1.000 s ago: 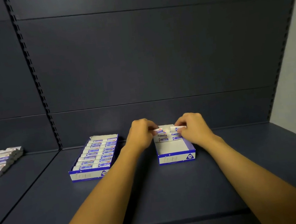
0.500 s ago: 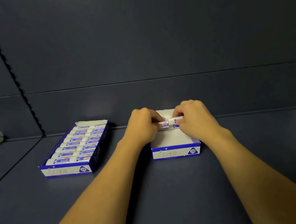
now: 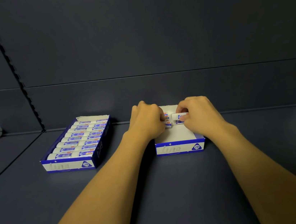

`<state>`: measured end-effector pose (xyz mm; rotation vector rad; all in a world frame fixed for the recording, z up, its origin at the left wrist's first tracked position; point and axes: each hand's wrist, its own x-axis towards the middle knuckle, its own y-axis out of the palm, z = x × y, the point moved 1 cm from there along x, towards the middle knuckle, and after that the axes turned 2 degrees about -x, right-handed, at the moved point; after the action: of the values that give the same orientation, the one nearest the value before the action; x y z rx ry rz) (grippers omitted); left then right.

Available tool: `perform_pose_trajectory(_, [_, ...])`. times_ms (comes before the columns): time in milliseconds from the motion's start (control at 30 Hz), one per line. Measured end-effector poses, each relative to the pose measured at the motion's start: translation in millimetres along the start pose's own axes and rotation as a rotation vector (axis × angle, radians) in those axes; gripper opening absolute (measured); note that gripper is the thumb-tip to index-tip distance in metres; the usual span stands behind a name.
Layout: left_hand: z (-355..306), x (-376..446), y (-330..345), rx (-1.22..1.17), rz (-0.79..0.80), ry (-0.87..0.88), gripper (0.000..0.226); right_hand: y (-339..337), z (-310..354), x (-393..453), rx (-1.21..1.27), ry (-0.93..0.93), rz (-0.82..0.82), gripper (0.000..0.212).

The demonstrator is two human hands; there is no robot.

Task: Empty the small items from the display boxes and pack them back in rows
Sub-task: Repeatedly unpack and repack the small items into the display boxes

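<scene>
Head view: both hands work at the far end of the right box [image 3: 180, 148] on the shelf [image 3: 153, 186]. The right hand [image 3: 199, 115] pinches an eraser [image 3: 178, 116]. The left hand [image 3: 147, 120] curls onto the packed erasers [image 3: 167, 123].

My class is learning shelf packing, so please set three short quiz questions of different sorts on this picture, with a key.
1. True or false: the left box is full of rows of erasers.
2. Which part of the right box is bare? A) near part B) far part
3. What does the right hand pinch?

Key
1. True.
2. A; its erasers sit at the far end, under both hands.
3. An eraser, held above the far rows. The left hand grips erasers there too.
</scene>
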<state>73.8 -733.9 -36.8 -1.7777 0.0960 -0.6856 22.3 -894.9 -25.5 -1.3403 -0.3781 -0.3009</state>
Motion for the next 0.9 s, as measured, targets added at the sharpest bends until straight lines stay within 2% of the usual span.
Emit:
perform_pose_trajectory(267, [4.4, 0.0, -3.6, -0.001, 0.003, -0.02, 0.013, -2.8, -0.5, -0.2, 0.015, -0.063, -0.018, 0.021])
perform_pose_trajectory(433, [3.3, 2.5, 3.0, 0.051, 0.0, -0.027, 0.017, -2.1, 4.2, 0.7, -0.013, -0.097, -0.02, 0.019])
perform_pose_trajectory(533, [2.2, 4.5, 4.7, 0.061, -0.011, -0.03, 0.018, -0.5, 5.0, 2.5, -0.074, -0.065, -0.01, 0.021])
perform_pose_trajectory(700, [1.3, 2.9, 4.2, -0.027, 0.061, -0.081, 0.023, -0.3, 6.0, 3.2, -0.08, -0.02, 0.031, 0.019])
perform_pose_trajectory(900, [-1.6, 1.5, 4.0, 0.035, 0.067, -0.016, 0.027, 4.8, 6.8, 3.9, -0.119, 0.004, 0.104, 0.018])
